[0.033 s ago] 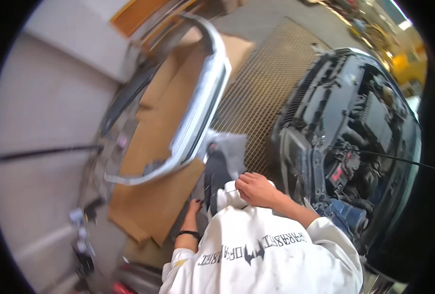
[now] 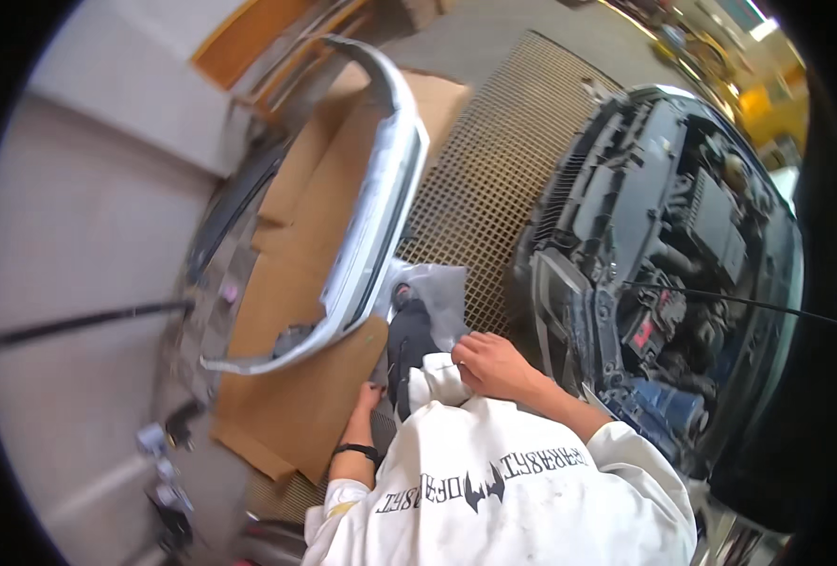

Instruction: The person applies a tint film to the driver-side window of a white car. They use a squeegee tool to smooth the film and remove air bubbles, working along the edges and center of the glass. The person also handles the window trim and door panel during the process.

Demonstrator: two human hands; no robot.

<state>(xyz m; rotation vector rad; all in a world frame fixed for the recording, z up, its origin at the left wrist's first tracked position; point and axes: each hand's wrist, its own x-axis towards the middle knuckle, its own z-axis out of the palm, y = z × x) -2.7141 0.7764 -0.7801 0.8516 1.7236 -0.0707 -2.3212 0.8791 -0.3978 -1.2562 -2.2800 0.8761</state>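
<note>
My right hand (image 2: 483, 362) is closed at the front of my white sweatshirt (image 2: 532, 491), its curled fingers on the bunched hem (image 2: 437, 379). Lower on the left, my left hand (image 2: 368, 396) hangs beside my dark trouser leg (image 2: 409, 341), close to the edge of a flattened cardboard sheet (image 2: 296, 415). Its fingers are small and partly hidden, so I cannot make out their pose. On the cardboard lies a long, curved silver-white car bumper (image 2: 381, 226). A piece of clear plastic sheeting (image 2: 442, 288) is by my foot.
To the right stands a car with its front stripped and engine bay (image 2: 692, 245) exposed; a headlight (image 2: 560, 288) faces me. Metal grating (image 2: 494, 179) covers the floor between car and bumper. A dark trim strip (image 2: 234, 212) lies along the pale wall (image 2: 107, 208).
The view has shifted slightly, so the bumper, cardboard and car sit a little further left. Both hands keep nearly the same place and pose.
</note>
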